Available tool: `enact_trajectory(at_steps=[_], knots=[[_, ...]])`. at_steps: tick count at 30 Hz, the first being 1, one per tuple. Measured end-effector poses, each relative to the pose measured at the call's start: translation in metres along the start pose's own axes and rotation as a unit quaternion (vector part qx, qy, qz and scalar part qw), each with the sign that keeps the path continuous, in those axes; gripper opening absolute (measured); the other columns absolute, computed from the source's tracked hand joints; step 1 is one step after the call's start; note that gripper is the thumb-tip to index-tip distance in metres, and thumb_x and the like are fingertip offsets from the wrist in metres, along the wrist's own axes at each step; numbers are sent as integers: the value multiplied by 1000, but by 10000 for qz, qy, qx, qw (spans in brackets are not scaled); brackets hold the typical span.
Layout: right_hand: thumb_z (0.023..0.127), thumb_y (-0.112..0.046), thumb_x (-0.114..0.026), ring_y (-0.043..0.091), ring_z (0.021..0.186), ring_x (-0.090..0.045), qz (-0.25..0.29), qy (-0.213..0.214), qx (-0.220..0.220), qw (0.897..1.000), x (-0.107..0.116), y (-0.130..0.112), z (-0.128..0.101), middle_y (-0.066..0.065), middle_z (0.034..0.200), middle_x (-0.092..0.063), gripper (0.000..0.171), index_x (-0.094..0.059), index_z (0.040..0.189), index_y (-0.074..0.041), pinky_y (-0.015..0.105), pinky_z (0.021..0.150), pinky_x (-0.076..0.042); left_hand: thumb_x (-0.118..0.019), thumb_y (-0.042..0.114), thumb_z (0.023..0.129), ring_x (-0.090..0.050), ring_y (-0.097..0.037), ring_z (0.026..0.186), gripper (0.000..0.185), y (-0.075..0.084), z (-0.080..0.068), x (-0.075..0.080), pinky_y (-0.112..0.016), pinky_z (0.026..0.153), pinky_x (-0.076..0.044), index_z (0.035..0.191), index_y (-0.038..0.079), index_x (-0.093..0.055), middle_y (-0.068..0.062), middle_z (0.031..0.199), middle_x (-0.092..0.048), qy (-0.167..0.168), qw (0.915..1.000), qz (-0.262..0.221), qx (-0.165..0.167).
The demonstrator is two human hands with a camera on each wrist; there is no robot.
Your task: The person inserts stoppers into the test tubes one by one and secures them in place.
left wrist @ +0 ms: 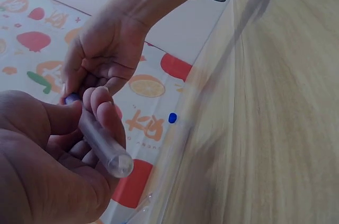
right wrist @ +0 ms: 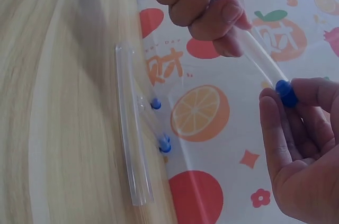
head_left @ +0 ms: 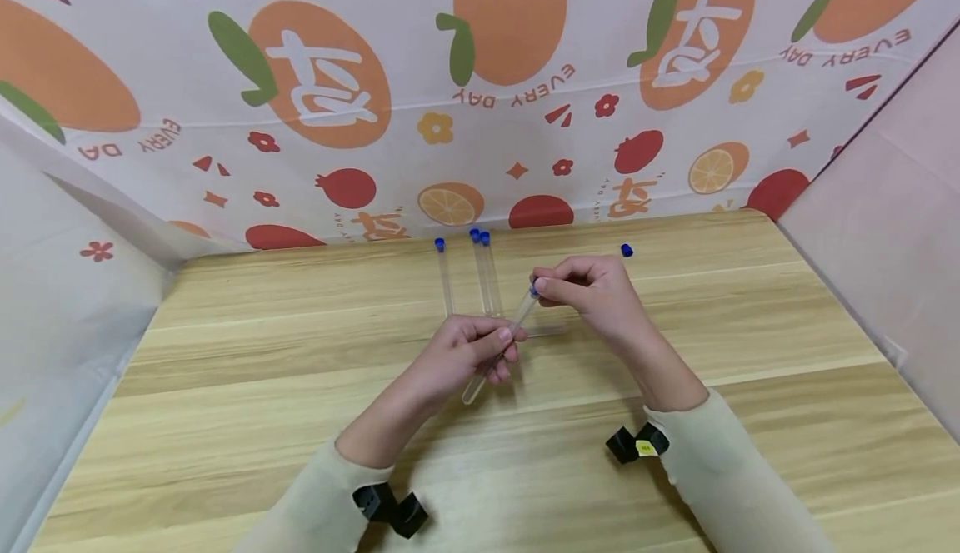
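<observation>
My left hand grips a clear plastic tube near its closed bottom end and holds it tilted above the wooden table. The right hand pinches the blue cap at the tube's top end. In the left wrist view the tube sits between my left thumb and fingers, with the right hand at the blue cap beyond it. From the right wrist, the cap shows between my right fingertips, and the left hand is wrapped round the tube.
Three blue-capped tubes lie side by side just behind the hands. An uncapped tube lies across their near ends. A loose blue cap sits at the back right. A fruit-print cloth walls the table's far edge.
</observation>
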State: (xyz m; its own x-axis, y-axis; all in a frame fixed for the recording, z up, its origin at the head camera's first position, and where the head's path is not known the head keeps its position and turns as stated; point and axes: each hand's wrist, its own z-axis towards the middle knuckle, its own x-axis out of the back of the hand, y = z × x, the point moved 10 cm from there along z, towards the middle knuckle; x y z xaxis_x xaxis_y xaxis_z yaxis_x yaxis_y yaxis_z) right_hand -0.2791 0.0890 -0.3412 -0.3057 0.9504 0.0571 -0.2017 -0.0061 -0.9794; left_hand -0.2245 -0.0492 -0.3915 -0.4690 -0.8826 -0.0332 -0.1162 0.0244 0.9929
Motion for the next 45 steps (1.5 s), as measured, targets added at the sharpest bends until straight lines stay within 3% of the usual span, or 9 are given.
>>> enact_trajectory(at_steps=[8,13,25,34,39,45], knots=[[90,-2,-70,18,90,-73,409,30,-85,9991,-2,-2,-1,4,93,-77,7,-74,85,1,36,81,-61,-49,13,106,-60,-10,63,30,3,-3,-2,-22,58,-53,115,-11,-66,-6,79,-64,32,9997,-209,127],[89,0,-70,17,91,-73,488,24,-64,9988,-2,-2,-1,3,92,-77,11,-74,81,-5,35,80,-61,-48,13,106,-60,-10,62,30,3,-4,-4,-21,57,-52,115,-10,-66,-5,78,-63,38,9994,-284,184],[88,1,-69,19,95,-73,614,-42,-11,9981,-2,-2,0,6,92,-77,14,-74,79,-8,36,82,-61,-45,12,107,-55,-9,61,32,8,-3,-5,-20,57,-49,112,-13,-64,-2,75,-60,201,9993,-307,-35],[88,0,-69,22,99,-72,666,-183,214,9974,-5,-12,0,4,86,-77,17,-73,75,-9,37,84,-61,-45,14,107,-60,-8,61,34,17,-7,-12,-21,59,-55,113,-15,-63,-1,76,-61,313,9976,-560,-243],[89,1,-68,20,95,-73,740,-287,123,9968,-4,-11,0,6,93,-77,15,-75,82,-10,38,82,-61,-48,18,107,-62,-9,63,35,15,-8,-10,-22,60,-56,117,-12,-63,-2,80,-63,213,9976,-644,-135],[92,4,-65,19,95,-73,838,-519,261,9948,1,-15,1,4,101,-77,18,-75,96,-11,37,85,-60,-46,29,107,-68,-16,75,40,11,-5,-15,-30,71,-60,129,-1,-61,-12,101,-70,-100,9990,-410,134]])
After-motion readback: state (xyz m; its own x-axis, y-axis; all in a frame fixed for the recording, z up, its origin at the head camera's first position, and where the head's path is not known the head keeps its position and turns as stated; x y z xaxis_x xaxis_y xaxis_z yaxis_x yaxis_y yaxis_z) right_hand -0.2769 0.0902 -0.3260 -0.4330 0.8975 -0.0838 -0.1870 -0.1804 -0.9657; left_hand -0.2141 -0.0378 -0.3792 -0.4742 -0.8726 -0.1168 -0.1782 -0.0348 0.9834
